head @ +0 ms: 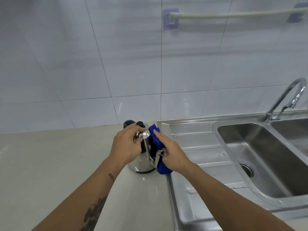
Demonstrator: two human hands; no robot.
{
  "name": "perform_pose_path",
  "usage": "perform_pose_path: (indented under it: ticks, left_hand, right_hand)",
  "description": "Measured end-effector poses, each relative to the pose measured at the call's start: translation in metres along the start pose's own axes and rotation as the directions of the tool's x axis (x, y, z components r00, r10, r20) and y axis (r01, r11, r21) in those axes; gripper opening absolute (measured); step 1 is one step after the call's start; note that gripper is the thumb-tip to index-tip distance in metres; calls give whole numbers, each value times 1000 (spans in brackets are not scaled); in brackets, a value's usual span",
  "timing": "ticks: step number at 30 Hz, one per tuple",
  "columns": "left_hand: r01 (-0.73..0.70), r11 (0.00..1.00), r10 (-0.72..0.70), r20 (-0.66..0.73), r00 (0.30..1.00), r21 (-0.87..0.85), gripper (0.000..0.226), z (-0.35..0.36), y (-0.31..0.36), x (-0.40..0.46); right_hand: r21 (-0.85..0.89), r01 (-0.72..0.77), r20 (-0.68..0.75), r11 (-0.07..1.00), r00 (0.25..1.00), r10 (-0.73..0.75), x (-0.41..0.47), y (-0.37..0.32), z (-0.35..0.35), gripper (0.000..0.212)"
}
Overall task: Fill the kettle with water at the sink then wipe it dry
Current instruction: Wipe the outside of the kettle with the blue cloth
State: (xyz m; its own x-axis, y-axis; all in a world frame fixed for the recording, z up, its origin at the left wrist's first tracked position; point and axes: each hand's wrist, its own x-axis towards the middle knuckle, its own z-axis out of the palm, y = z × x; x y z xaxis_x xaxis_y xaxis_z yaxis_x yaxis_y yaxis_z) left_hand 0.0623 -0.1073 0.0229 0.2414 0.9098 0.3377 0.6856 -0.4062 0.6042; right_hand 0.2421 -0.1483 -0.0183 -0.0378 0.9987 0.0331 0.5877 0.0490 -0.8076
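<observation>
Kettle (141,165) stands upright on the worktop (50,164), left of the empty sink (250,155); left hand (126,147) grips its handle, right hand (171,154) presses a blue cloth (155,140) against it.

The kettle (141,165) is mirror-polished metal, the cloth (164,167) soft blue fabric, the sink (208,157) brushed steel, the counter (50,164) glossy stone.

Hidden and cropped parts
The shiny steel kettle (141,165) is largely covered by both hands; the chrome faucet (288,97) is cropped rightward.
</observation>
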Motion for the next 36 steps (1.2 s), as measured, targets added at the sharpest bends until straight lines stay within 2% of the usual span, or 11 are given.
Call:
perform_pose_path:
  ticks: [3, 5, 10, 12, 17, 21, 24, 28, 32, 34, 36]
  left_hand:
    - [-3, 1000, 4, 26, 1000, -23, 35, -3, -5, 1]
    - [2, 999, 0, 45, 999, -49, 35, -4, -8, 1]
    - [-2, 984, 26, 131, 991, -175, 37, -8, -12, 6]
    - [10, 984, 20, 166, 986, -178, 37, -10, -11, 9]
    - [-5, 1000, 5, 140, 990, -2, 37, -5, 1, 4]
    - [22, 993, -26, 34, 999, 118, 27, 8, 21, -2]
    - [49, 989, -52, 16, 999, 139, 27, 12, 32, -1]
    - [59, 984, -65, 28, 997, 167, 30, 11, 36, -1]
    - [42, 999, -43, 44, 998, 31, 23, -1, 18, 1]
    - [63, 995, -55, 106, 993, -82, 21, -12, 7, 5]
    - [73, 991, -53, 173, 984, -114, 21, -20, 5, 10]
  right_hand:
    - [34, -104, 35, 994, 994, 103, -4, 11, 3, 79]
    - [19, -109, 43, 994, 993, 108, -11, 15, 4, 75]
    - [-70, 84, -38, 994, 996, -87, -14, 2, -6, 77]
    - [-74, 91, -70, 993, 993, -97, -7, -2, -7, 77]
    - [-18, -127, -33, 992, 991, 126, -2, 3, -7, 75]
    - [22, -74, -84, 997, 994, 76, -1, -8, -10, 73]
    - [53, -7, -134, 999, 991, 14, 6, -17, -8, 74]
    - [65, -146, -61, 987, 987, 150, 6, -12, -11, 76]
    - [69, -148, -33, 987, 988, 151, -15, -13, -6, 72]
    - [35, -122, -37, 992, 992, 123, -27, -17, 1, 71]
    - [0, -89, -68, 996, 994, 88, -30, -22, 8, 72]
